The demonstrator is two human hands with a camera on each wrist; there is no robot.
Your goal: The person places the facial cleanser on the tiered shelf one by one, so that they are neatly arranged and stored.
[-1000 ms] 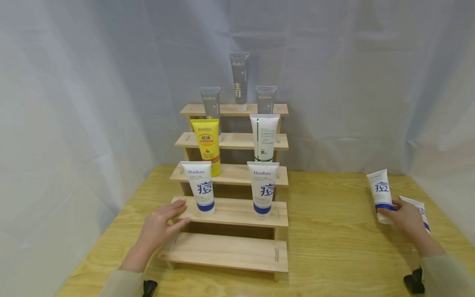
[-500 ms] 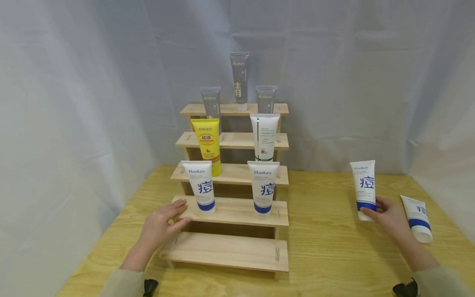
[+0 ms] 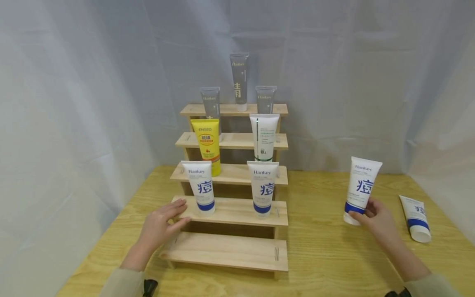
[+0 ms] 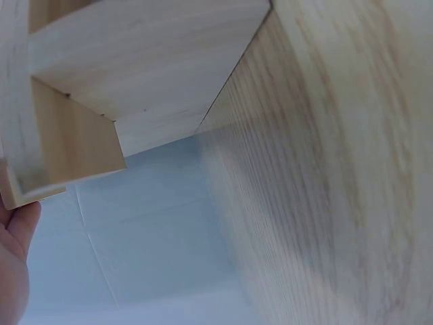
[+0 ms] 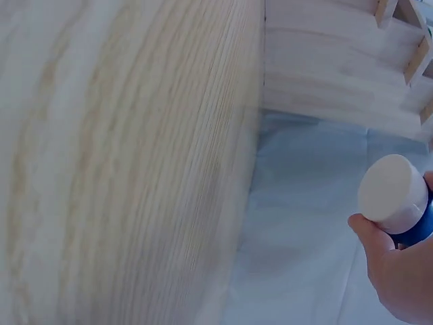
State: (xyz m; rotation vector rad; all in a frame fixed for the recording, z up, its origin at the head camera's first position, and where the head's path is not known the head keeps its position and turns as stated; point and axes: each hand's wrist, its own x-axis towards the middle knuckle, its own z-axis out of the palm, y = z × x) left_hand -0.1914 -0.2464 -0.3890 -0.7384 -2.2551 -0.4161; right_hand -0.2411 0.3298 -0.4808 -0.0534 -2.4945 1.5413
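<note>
My right hand [image 3: 376, 225] grips a white squeeze tube [image 3: 363, 181] with a blue band near its cap, between thumb and fingers. The tube is held cap down, tilted slightly, right of the stepped wooden display stand [image 3: 230, 252]. In the right wrist view the tube's white cap [image 5: 385, 193] faces the camera. My left hand [image 3: 161, 222] holds the left end of the stand's second step from the bottom, fingers on top and thumb at its front edge. Two matching tubes, a left one [image 3: 198, 185] and a right one [image 3: 262, 187], stand on that step.
Another white-and-blue tube [image 3: 415, 218] lies on the wooden table [image 3: 319, 247] at the far right. Higher steps bear a yellow tube [image 3: 208, 144], a white-and-green tube [image 3: 264, 136] and several grey tubes [image 3: 240, 80]. A pale curtain [image 3: 334, 82] hangs behind.
My right hand has carried its tube leftward from beside the lying tube, which now shows fully. The held tube now leans to the right at its top. My left hand has stayed in place.
</note>
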